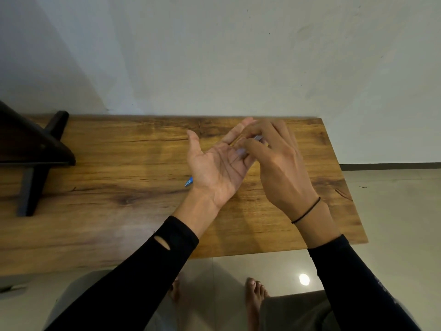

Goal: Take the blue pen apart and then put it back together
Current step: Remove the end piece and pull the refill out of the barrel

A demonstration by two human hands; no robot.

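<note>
The left hand (218,168) lies palm up, open like a tray, while the right hand's fingers (250,145) pinch a blurred pen part (257,138) over it; a blue piece (189,182) rests on the table (107,163) at nine o'clock of the left wrist

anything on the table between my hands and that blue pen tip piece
Nothing visible does. The blue tip piece lies on bare table, just left of the left hand wrist.

Two hands (217,168) (281,163), one blue pen piece (189,182), one wooden table (107,175), one black stand (33,149)
</note>
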